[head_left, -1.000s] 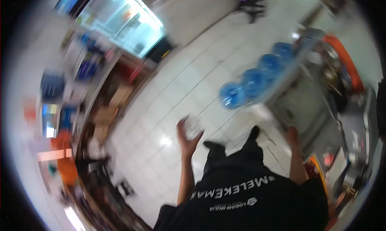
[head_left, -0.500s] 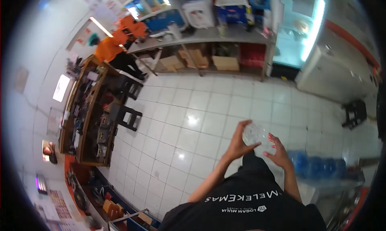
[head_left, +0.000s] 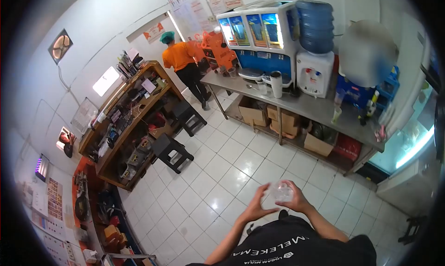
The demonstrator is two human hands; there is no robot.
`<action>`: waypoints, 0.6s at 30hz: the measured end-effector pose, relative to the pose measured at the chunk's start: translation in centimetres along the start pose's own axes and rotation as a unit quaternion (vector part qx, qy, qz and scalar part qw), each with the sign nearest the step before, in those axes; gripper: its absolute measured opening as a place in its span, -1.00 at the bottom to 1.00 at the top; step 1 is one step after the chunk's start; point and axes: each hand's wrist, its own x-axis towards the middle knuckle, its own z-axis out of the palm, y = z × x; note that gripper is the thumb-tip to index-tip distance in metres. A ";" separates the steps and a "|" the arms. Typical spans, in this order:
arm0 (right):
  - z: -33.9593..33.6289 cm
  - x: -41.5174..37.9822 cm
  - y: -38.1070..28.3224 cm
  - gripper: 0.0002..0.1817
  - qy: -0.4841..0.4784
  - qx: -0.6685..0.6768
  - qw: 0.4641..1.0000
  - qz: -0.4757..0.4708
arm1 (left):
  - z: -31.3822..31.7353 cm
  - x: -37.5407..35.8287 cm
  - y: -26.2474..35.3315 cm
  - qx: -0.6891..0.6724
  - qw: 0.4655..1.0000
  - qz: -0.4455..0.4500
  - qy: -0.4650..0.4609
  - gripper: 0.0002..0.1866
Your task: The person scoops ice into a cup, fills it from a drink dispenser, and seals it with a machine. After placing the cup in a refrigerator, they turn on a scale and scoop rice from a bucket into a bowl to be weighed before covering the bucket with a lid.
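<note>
A clear round plastic cup [head_left: 281, 192] is held out in front of my body, above the tiled floor. My right hand [head_left: 296, 201] has its fingers and thumb curved round the cup's right side. On the other side, my left hand [head_left: 256, 206] is open, thumb and fingers spread, close beside the cup with a small gap. What the cup contains cannot be made out.
A steel counter [head_left: 308, 109] carries a drink dispenser [head_left: 259, 62], a water dispenser [head_left: 315, 73] and a tall white tumbler [head_left: 276, 84]. Two black stools [head_left: 172, 150] stand by a wooden shelf desk [head_left: 132, 127]. A person in orange [head_left: 180, 57] stands behind the counter's left end.
My view has swung left toward the counter and desk. The cup has passed from my left hand to my right, and my left hand has let go.
</note>
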 end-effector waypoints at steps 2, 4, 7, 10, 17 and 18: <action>0.6 7.6 -0.3 -0.05 -0.039 0.087 0.995 0.003 | -4.9 0.5 -4.6 0.013 0.993 -0.076 0.087 -0.08; 1.4 15.1 -0.1 -0.05 -0.047 0.075 0.996 -0.023 | -9.4 -0.6 -9.6 -0.004 0.967 -0.183 0.179 -0.17; 2.4 24.8 0.3 -0.03 -0.052 0.095 0.993 -0.044 | -14.1 -3.8 -16.9 -0.038 0.904 -0.317 0.286 -0.21; 3.8 34.1 1.8 -0.02 -0.017 0.120 0.991 -0.049 | -18.0 -4.1 -22.9 -0.049 0.844 -0.436 0.310 -0.19; 3.7 56.0 6.1 -0.07 0.213 0.043 0.975 -0.046 | -34.9 13.5 -31.6 0.118 0.906 -0.404 0.042 -0.10; 3.1 59.0 6.6 -0.05 0.261 0.006 0.964 -0.058 | -37.8 17.9 -31.5 0.159 0.921 -0.354 0.047 -0.13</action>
